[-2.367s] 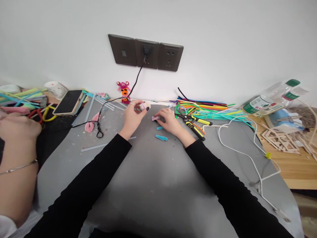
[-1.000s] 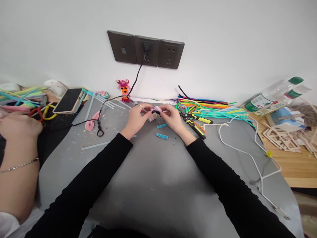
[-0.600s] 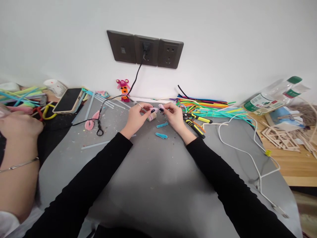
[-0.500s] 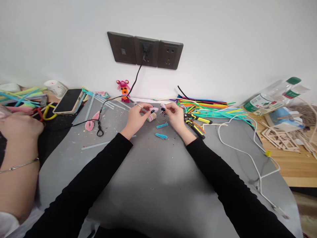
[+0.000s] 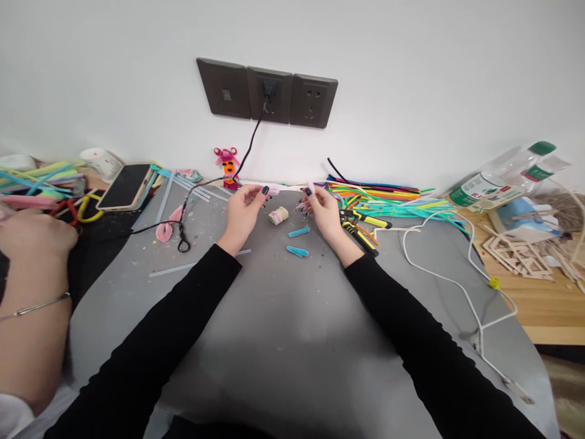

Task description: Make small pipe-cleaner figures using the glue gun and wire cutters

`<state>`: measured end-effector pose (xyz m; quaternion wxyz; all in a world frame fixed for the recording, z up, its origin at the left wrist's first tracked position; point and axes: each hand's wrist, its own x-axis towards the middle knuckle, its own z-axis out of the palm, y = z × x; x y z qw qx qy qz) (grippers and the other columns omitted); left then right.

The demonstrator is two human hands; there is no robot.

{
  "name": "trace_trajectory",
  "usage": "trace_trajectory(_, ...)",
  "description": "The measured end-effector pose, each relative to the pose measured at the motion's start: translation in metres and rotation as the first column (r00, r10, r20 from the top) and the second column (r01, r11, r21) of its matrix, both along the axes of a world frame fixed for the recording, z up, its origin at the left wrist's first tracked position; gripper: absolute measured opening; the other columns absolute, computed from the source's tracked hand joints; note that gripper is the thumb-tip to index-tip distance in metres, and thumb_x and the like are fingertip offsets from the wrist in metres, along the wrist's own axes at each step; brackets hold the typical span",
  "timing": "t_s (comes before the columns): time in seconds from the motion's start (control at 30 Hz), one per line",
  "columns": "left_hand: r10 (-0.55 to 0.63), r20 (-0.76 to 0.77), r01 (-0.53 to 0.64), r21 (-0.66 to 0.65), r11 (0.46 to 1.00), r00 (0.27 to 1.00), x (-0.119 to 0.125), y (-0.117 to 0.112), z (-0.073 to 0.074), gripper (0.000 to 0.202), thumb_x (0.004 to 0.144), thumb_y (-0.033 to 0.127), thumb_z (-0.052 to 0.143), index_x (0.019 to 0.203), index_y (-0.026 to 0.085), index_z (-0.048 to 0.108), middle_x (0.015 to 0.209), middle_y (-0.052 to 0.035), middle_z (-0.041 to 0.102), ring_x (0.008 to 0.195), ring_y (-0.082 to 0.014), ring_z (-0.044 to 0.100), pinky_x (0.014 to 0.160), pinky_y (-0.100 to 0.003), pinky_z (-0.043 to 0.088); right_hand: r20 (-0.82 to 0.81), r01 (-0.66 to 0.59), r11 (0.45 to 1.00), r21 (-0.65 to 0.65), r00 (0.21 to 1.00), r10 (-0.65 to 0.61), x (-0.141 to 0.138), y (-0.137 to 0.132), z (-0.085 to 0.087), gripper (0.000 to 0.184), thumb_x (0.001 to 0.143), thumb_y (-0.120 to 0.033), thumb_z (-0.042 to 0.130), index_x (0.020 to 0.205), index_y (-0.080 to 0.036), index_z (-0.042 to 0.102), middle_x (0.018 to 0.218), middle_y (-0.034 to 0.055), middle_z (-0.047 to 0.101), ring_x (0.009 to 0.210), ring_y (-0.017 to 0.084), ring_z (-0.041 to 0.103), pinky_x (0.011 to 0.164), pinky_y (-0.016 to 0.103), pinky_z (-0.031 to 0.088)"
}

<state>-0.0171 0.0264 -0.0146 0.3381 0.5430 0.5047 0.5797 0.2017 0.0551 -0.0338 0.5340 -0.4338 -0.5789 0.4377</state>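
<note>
My left hand [image 5: 244,213] pinches a pale pink pipe-cleaner piece [image 5: 273,191] between thumb and fingers. A second pale pink piece [image 5: 311,186], probably pipe cleaner too, pokes up from the closed fingertips of my right hand [image 5: 323,210]. The two hands are apart. On the grey mat between them lies a small cream and pink coil [image 5: 278,215]. Two short folded blue pipe-cleaner pieces [image 5: 298,250] rest nearer to me. Just right of my right hand are yellow-and-black handled pliers [image 5: 361,228].
Colourful pipe cleaners [image 5: 402,204] lie along the wall. A pink-orange figure [image 5: 228,164] stands behind a black cable [image 5: 183,222]. At left are a phone [image 5: 125,186] and another person's hand [image 5: 39,235]. A white cable [image 5: 452,283] and plastic bottles [image 5: 498,180] are at right.
My hands have drawn slightly apart, the left one moving a little left. The coil on the mat, partly hidden before, now shows fully. The pink piece in my right hand now points upward.
</note>
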Motion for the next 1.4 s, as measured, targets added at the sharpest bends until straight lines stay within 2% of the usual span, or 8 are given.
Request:
trace_trajectory(0.23,-0.052,-0.054,0.052,0.009,0.999,0.997,0.004,-0.004,0.003,0.043,0.087,0.06,0.074,0.101,0.019,0.068,0.102,-0.0106,0.078,0.096,-0.0237,0.074,0.078,-0.034,0.059,0.033,-0.162,0.987,-0.018,0.986,0.162,-0.007,-0.01,0.006,0.037,0.088,-0.044,0.065,0.121,-0.027,0.059,0.091,0.0005,0.069,0.063,0.013,0.061,0.055,0.026,0.049)
trace_trajectory(0.4,-0.045,-0.052,0.046,0.023,0.999,0.998,0.006,-0.004,0.004,0.039,0.087,0.056,0.074,0.102,0.02,0.068,0.103,-0.0095,0.077,0.097,-0.0227,0.073,0.078,-0.033,0.059,-0.068,-0.179,0.98,-0.086,0.982,0.174,-0.004,-0.013,0.014,0.018,0.084,-0.039,0.061,0.094,-0.024,0.06,0.076,-0.0029,0.056,0.061,0.011,0.054,0.054,0.024,0.047)
trace_trajectory(0.53,-0.074,-0.024,0.074,0.004,0.997,0.997,0.006,-0.006,0.005,0.038,0.088,0.054,0.074,0.105,0.02,0.069,0.106,-0.0099,0.078,0.1,-0.0239,0.074,0.079,-0.033,0.06,-0.074,-0.169,0.976,-0.135,0.984,0.16,-0.006,-0.015,0.014,0.024,0.086,-0.046,0.064,0.092,-0.026,0.053,0.072,-0.0052,0.05,0.057,0.011,0.047,0.05,0.023,0.042)
trace_trajectory(0.63,-0.127,-0.033,0.127,-0.004,0.992,0.991,0.008,-0.009,0.006,0.042,0.086,0.057,0.074,0.103,0.019,0.07,0.105,-0.011,0.078,0.097,-0.0243,0.075,0.077,-0.033,0.059,0.076,-0.152,0.988,0.013,0.986,0.151,-0.01,-0.021,0.016,0.03,0.088,-0.051,0.069,0.099,-0.026,0.056,0.076,-0.0043,0.052,0.06,0.012,0.046,0.053,0.025,0.04)
trace_trajectory(0.73,-0.18,-0.063,0.18,-0.003,0.984,0.982,0.01,-0.011,0.006,0.046,0.084,0.062,0.075,0.099,0.019,0.072,0.103,-0.0115,0.078,0.094,-0.0243,0.074,0.076,-0.033,0.06,0.279,-0.164,0.963,0.214,0.955,0.101,-0.013,-0.027,0.019,0.034,0.089,-0.048,0.074,0.111,-0.025,0.063,0.091,0.0008,0.062,0.07,0.014,0.05,0.062,0.028,0.044)
trace_trajectory(0.87,-0.202,-0.095,0.203,0.004,0.979,0.975,0.012,-0.013,0.007,0.049,0.083,0.066,0.075,0.097,0.019,0.074,0.101,-0.0107,0.079,0.089,-0.0228,0.073,0.075,-0.033,0.059,0.389,-0.167,0.925,0.34,0.921,0.023,-0.013,-0.029,0.019,0.028,0.098,-0.051,0.064,0.107,-0.025,0.068,0.099,0.0045,0.069,0.073,0.017,0.052,0.068,0.032,0.046)
trace_trajectory(1.03,-0.206,-0.085,0.207,0.009,0.978,0.975,0.013,-0.014,0.007,0.046,0.082,0.062,0.076,0.095,0.018,0.075,0.099,-0.0108,0.079,0.086,-0.0215,0.072,0.075,-0.033,0.06,0.392,-0.146,0.915,0.377,0.92,-0.014,-0.012,-0.028,0.019,0.035,0.101,-0.057,0.059,0.096,-0.024,0.07,0.085,0.0036,0.064,0.07,0.017,0.052,0.067,0.033,0.045)
trace_trajectory(1.4,-0.26,-0.125,0.263,0.008,0.965,0.958,0.012,-0.017,0.012,0.039,0.086,0.056,0.073,0.1,0.019,0.076,0.102,-0.0097,0.079,0.095,-0.0235,0.073,0.077,-0.033,0.061,0.367,-0.147,0.928,0.343,0.93,0.012,-0.013,-0.032,0.024,0.043,0.099,-0.064,0.059,0.088,-0.023,0.068,0.082,0.004,0.065,0.072,0.018,0.055,0.067,0.033,0.046)
